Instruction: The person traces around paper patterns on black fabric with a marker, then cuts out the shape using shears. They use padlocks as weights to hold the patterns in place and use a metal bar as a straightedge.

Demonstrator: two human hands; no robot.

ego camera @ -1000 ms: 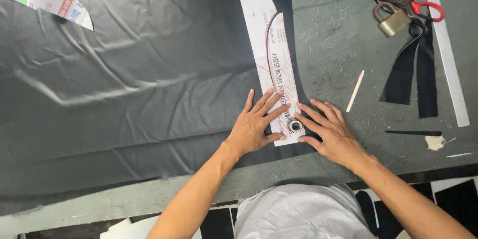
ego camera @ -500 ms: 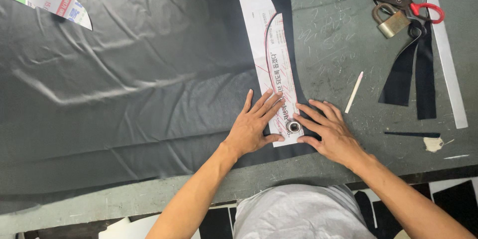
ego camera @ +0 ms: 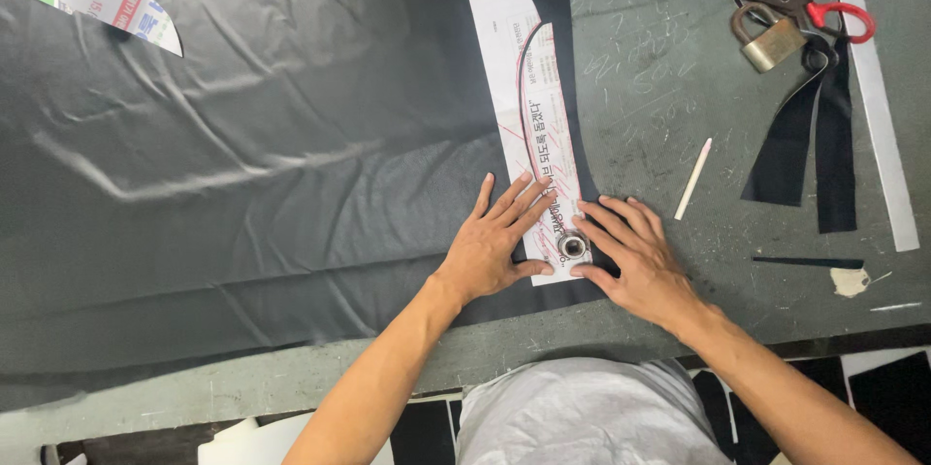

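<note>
Head view: pressing one white paper pattern [ego camera: 524, 87] onto one dark cloth [ego camera: 242, 164], left hand [ego camera: 495, 247] and right hand [ego camera: 635, 261] flat, fingers spread, flanking one metal weight [ego camera: 572, 247] at the pattern's near end.

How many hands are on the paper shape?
2. The left hand lies flat on the paper pattern near its lower end; the right hand presses beside the small metal ring.
</note>
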